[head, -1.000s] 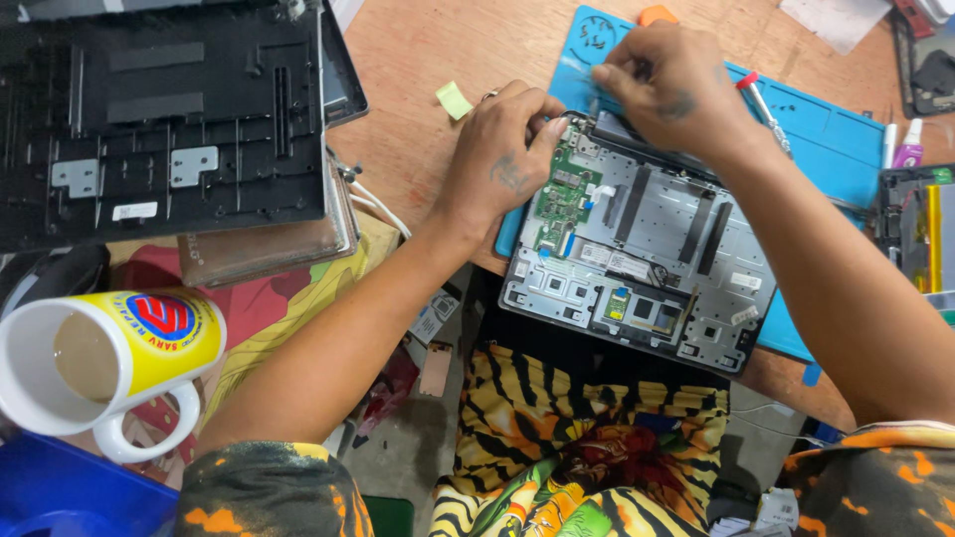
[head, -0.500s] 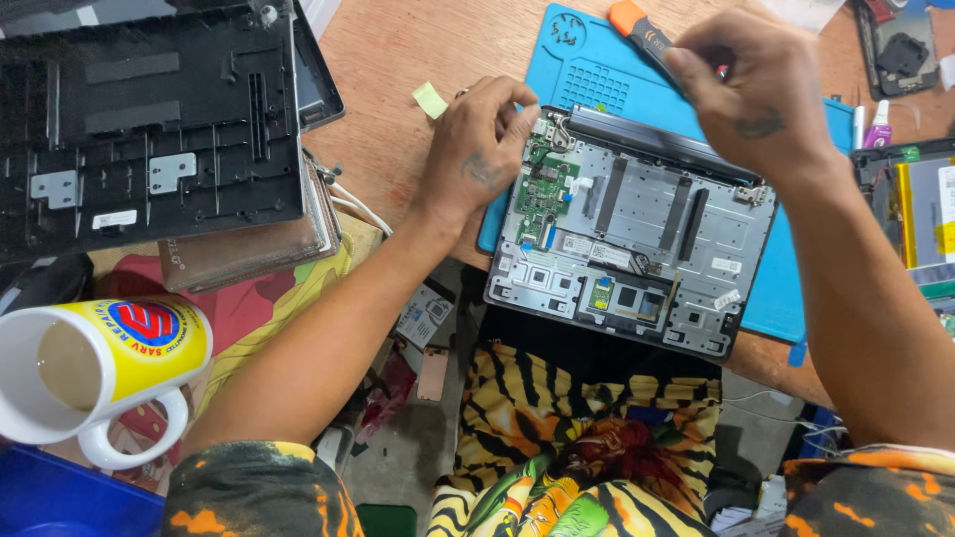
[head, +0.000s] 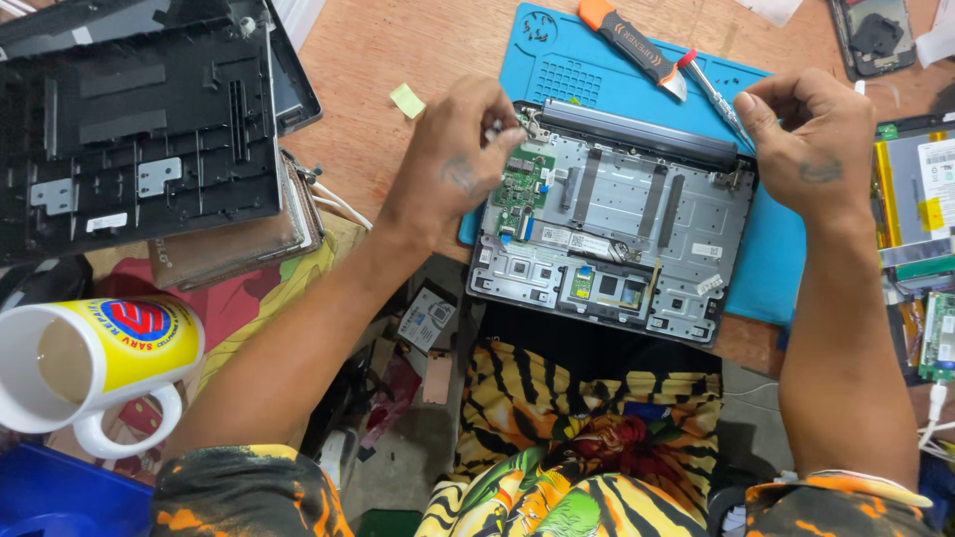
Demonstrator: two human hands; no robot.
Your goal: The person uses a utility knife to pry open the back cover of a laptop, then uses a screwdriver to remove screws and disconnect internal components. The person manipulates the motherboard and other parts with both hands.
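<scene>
Both hands now sit at the two back corners of the opened laptop base.

At the bench's left edge stands a yellow mug (head: 95, 363). The left hand (head: 460, 159), fingers curled together, pinches at the back left corner of the laptop base (head: 617, 229), near the green circuit board (head: 519, 184); half a second ago it lay flatter there. The right hand (head: 811, 139) has let go of the orange-handled tool (head: 629, 42), which now lies on the blue mat (head: 771, 264), and it closes as a fist over the right hinge; I cannot tell what it grips.

White rectangular label (head: 105, 222) on black cover; yellow sticker (head: 931, 214) far right.
</scene>
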